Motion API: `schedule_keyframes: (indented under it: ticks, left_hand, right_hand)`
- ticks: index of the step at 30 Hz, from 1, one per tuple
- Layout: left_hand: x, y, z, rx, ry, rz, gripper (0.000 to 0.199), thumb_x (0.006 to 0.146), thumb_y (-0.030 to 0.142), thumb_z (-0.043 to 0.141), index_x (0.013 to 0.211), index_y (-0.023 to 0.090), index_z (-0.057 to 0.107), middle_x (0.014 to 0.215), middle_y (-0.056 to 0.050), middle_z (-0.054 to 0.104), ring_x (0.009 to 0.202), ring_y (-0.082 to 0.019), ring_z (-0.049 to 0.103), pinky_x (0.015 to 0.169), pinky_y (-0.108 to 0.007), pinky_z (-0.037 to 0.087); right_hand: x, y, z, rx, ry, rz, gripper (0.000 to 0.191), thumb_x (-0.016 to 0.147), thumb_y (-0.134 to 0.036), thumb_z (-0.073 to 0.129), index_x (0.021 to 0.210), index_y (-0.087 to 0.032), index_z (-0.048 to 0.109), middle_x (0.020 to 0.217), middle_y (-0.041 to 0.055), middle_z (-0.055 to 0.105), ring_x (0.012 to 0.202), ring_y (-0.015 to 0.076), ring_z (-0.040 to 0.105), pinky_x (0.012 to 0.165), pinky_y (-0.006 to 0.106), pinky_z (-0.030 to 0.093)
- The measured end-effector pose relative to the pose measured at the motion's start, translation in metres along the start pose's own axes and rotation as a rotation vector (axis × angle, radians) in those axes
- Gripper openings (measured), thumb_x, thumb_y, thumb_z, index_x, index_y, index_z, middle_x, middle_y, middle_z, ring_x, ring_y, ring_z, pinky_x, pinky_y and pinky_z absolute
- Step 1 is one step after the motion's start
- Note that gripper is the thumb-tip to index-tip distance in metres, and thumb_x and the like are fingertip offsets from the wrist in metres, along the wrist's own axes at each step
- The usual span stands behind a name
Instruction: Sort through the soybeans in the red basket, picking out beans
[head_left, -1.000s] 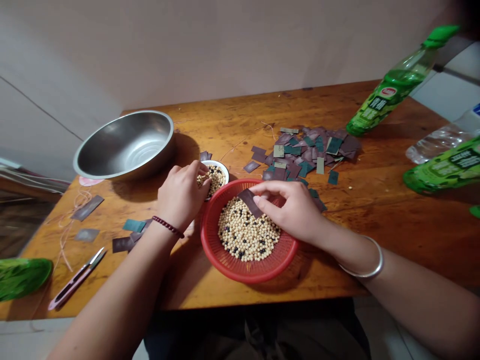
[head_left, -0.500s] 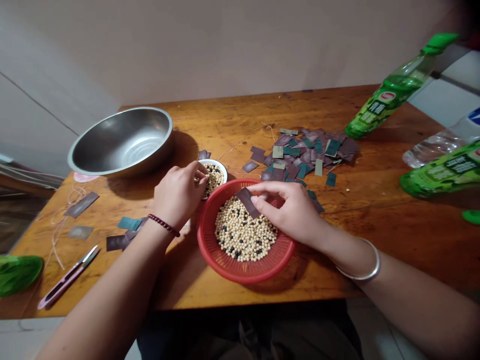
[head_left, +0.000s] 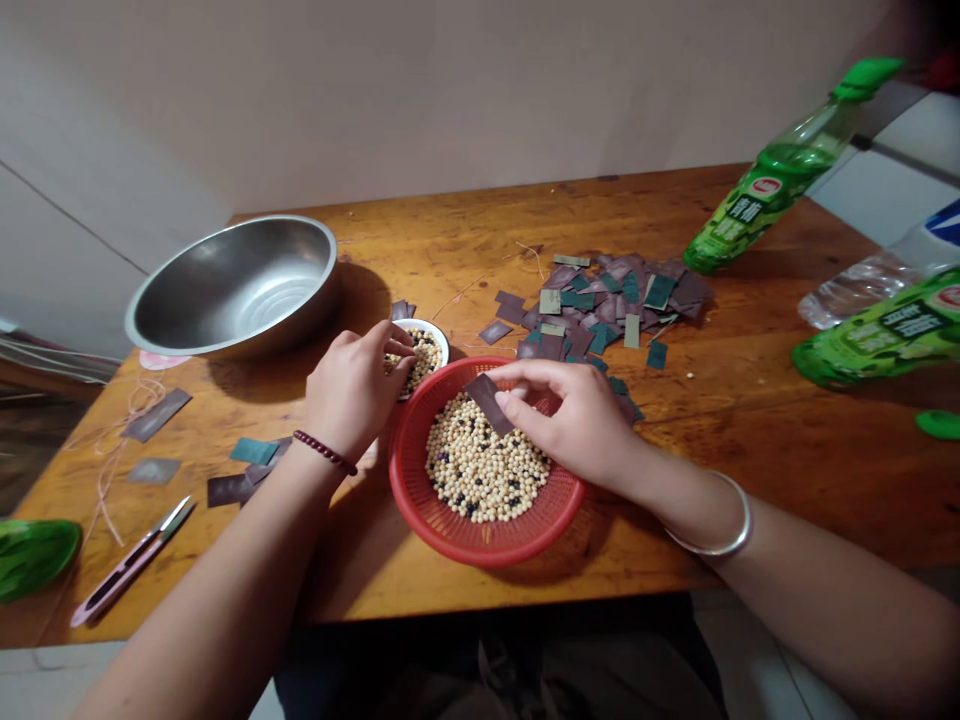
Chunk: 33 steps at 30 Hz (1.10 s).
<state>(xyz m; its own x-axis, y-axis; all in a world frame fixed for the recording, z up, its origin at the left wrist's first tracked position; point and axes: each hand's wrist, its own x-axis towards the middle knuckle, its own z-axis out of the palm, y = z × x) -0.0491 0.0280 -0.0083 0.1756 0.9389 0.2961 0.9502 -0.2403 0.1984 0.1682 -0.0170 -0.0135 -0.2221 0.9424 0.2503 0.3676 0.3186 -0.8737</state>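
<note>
My left hand [head_left: 351, 392] is curled at a small white bowl [head_left: 437, 337] of pale and dark beans, its fingertips pinched among the beans at the rim. My right hand [head_left: 566, 420] holds a dark purple rectangular card [head_left: 487, 404] between thumb and fingers. That card hangs just above a red plastic basket [head_left: 480, 548], which is filled with pale beans [head_left: 480, 470] flecked with black ones. The basket stands between my two forearms, touching neither hand's palm.
A steel bowl [head_left: 232, 290] stands at the back left of the wooden table [head_left: 750, 480]. Behind the basket lies a heap of purple and green cards [head_left: 615, 310]. Thread snips [head_left: 131, 565] lie front left, and green bottles [head_left: 772, 180] lie at right.
The whole scene has drifted slightly left in view as my head turned. Both hands keep their places at the bowl and basket, and the card stays in my right hand.
</note>
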Motion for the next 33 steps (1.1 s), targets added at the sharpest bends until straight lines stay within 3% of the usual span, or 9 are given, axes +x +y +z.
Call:
schedule_keyframes:
  ticks: [6, 10, 13, 16, 19, 33]
  left_hand:
    - [0.002, -0.001, 0.003, 0.029, 0.018, 0.017, 0.011, 0.076, 0.026, 0.059, 0.087, 0.025, 0.058, 0.087, 0.000, 0.067, 0.083, -0.021, 0.054, 0.056, -0.027, 0.038]
    - [-0.001, 0.007, -0.001, -0.048, 0.189, 0.011, 0.009, 0.076, 0.028, 0.060, 0.084, 0.023, 0.059, 0.081, -0.002, 0.064, 0.078, -0.018, 0.053, 0.058, -0.027, 0.040]
    - [-0.009, 0.023, -0.007, -0.271, 0.279, 0.148, 0.011, 0.075, 0.029, 0.062, 0.082, 0.021, 0.058, 0.079, -0.001, 0.062, 0.069, -0.013, 0.052, 0.058, -0.025, 0.043]
    - [-0.019, 0.036, -0.011, -0.350, 0.263, 0.341, 0.007, 0.073, 0.027, 0.065, 0.076, 0.021, 0.061, 0.071, 0.000, 0.060, 0.065, -0.012, 0.051, 0.059, -0.026, 0.045]
    - [-0.025, 0.041, -0.008, -0.338, 0.227, 0.446, 0.004, 0.073, 0.021, 0.064, 0.077, 0.023, 0.063, 0.071, 0.001, 0.061, 0.069, -0.013, 0.053, 0.064, -0.027, 0.047]
    - [-0.025, 0.039, -0.007, -0.334, 0.193, 0.540, 0.018, 0.072, 0.018, 0.064, 0.088, 0.026, 0.065, 0.076, 0.001, 0.067, 0.077, -0.015, 0.054, 0.073, -0.029, 0.047]
  right_hand:
    - [0.000, 0.001, 0.000, -0.001, -0.005, -0.002, 0.024, 0.076, -0.019, 0.055, 0.097, -0.017, 0.068, 0.076, 0.0034, 0.069, 0.061, 0.0119, 0.061, 0.059, 0.023, 0.048]
    - [0.000, 0.001, 0.000, -0.015, -0.006, 0.003, 0.024, 0.077, -0.020, 0.055, 0.098, -0.017, 0.067, 0.076, 0.0036, 0.069, 0.062, 0.0126, 0.061, 0.061, 0.025, 0.048]
    - [0.000, 0.000, 0.000, -0.018, -0.008, 0.004, 0.026, 0.078, -0.020, 0.054, 0.101, -0.017, 0.066, 0.075, 0.0028, 0.068, 0.062, 0.0122, 0.061, 0.061, 0.024, 0.048]
    - [0.000, -0.002, 0.000, -0.014, -0.026, -0.009, 0.028, 0.078, -0.019, 0.054, 0.103, -0.019, 0.065, 0.073, 0.0017, 0.069, 0.059, 0.0112, 0.061, 0.060, 0.023, 0.048]
    - [0.000, -0.004, 0.000, -0.014, -0.028, -0.014, 0.026, 0.078, -0.018, 0.053, 0.101, -0.019, 0.066, 0.076, 0.0022, 0.070, 0.062, 0.0117, 0.062, 0.060, 0.023, 0.048]
    - [0.002, -0.002, 0.000, 0.188, -0.070, -0.002, 0.030, 0.080, -0.018, 0.051, 0.107, -0.017, 0.063, 0.098, 0.0077, 0.068, 0.079, 0.0143, 0.065, 0.067, 0.025, 0.053]
